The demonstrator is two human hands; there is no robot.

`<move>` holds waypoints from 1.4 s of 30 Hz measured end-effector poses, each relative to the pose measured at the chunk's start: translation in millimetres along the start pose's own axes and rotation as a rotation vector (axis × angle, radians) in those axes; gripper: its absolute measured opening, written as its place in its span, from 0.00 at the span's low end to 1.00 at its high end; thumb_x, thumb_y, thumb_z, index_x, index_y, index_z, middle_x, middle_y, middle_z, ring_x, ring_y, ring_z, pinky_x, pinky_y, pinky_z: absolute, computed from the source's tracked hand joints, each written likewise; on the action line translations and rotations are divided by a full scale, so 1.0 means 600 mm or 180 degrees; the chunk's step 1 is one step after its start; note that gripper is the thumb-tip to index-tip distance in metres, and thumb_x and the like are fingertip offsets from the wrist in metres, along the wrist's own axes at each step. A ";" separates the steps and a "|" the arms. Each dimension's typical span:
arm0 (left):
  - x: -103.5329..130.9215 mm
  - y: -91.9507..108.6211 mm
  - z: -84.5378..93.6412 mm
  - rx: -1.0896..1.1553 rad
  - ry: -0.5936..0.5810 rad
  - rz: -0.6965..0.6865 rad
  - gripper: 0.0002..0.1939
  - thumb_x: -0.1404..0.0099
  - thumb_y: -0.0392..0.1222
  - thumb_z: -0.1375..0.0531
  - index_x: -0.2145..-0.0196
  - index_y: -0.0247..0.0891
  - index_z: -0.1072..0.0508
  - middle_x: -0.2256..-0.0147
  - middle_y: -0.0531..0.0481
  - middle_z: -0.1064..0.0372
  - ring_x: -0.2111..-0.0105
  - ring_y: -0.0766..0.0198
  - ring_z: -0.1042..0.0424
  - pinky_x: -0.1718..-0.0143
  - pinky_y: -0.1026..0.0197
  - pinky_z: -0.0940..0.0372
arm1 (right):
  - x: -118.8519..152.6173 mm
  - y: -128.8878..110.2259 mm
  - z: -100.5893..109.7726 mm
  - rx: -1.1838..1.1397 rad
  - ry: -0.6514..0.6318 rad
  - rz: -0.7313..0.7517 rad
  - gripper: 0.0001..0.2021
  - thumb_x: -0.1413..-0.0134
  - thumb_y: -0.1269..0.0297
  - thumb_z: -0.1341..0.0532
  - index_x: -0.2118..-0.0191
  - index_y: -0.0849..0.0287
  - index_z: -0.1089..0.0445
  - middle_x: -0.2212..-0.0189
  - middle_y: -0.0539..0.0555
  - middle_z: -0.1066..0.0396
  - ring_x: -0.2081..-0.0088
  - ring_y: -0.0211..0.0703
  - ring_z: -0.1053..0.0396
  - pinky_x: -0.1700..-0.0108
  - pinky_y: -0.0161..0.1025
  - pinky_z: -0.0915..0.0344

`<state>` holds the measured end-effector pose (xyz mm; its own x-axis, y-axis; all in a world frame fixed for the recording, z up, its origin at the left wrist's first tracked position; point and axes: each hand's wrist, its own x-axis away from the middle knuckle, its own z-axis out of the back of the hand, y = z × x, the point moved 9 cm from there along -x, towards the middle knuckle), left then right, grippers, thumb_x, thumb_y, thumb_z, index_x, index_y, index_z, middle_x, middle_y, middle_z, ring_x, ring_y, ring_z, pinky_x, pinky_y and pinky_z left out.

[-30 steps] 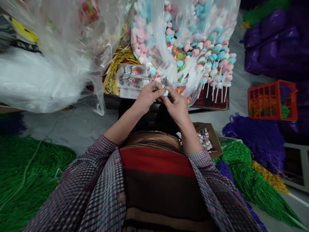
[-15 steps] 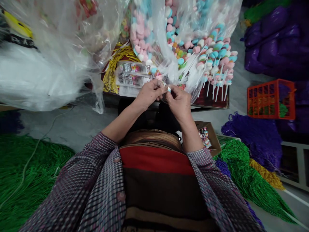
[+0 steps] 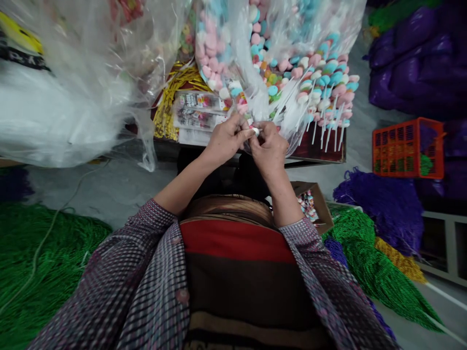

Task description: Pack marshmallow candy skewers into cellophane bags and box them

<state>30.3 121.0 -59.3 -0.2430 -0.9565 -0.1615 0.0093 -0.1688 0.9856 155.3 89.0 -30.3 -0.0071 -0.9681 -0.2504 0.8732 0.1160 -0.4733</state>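
Observation:
My left hand (image 3: pixel 226 137) is closed in a pinch at the table's front edge, its fingertips beside those of my right hand (image 3: pixel 269 145). Between the two sets of fingertips shows a small white candy piece (image 3: pixel 256 131), pinched by my right thumb and finger. A short row of coloured candies (image 3: pixel 241 103) runs away from my left fingertips and looks like a candy skewer; its stick is hidden. Just left of it lie flat printed clear wrappers (image 3: pixel 200 102). Gold twist ties (image 3: pixel 166 119) are heaped beyond these. To the right, finished marshmallow skewers (image 3: pixel 328 87) lie with white sticks toward me.
Large clear bags of pink and blue marshmallows (image 3: pixel 211 43) stand at the back of the table. A bulging plastic bag (image 3: pixel 62 116) fills the left. On the floor are a carton (image 3: pixel 321 209), an orange crate (image 3: pixel 408 150) and green strands (image 3: pixel 44 262).
Both hands have shifted slightly upward, staying together around the white candy piece. The row of candies at my left fingertips has moved a little away from me.

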 end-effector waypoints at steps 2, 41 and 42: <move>0.000 -0.003 -0.001 0.0173 -0.0082 0.0093 0.17 0.36 0.57 0.33 0.70 0.42 0.30 0.78 0.57 0.35 0.77 0.68 0.31 0.73 0.62 0.37 | 0.000 -0.001 -0.004 -0.0345 -0.0036 0.0052 0.14 0.33 0.57 0.42 0.47 0.53 0.27 0.58 0.54 0.20 0.57 0.46 0.22 0.53 0.43 0.26; -0.024 -0.030 0.005 0.1628 0.0928 0.0940 0.19 0.29 0.64 0.45 0.61 0.47 0.30 0.74 0.54 0.30 0.69 0.64 0.26 0.61 0.56 0.26 | 0.033 -0.009 0.003 -0.2564 -0.0024 -0.0601 0.21 0.43 0.38 0.36 0.58 0.51 0.23 0.68 0.48 0.24 0.69 0.39 0.26 0.60 0.43 0.24; -0.028 -0.036 0.010 0.1536 0.0898 0.0928 0.19 0.29 0.66 0.46 0.61 0.48 0.30 0.74 0.53 0.30 0.69 0.64 0.26 0.62 0.56 0.26 | 0.034 -0.011 -0.006 -0.2799 -0.0228 -0.0699 0.22 0.44 0.37 0.36 0.57 0.50 0.23 0.68 0.48 0.24 0.69 0.38 0.26 0.62 0.42 0.24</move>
<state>28.5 142.0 -77.4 -0.0306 -0.9841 0.1752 -0.4182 0.1718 0.8920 147.7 69.5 -35.2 -0.0734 -0.9965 -0.0393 0.1687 0.0265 -0.9853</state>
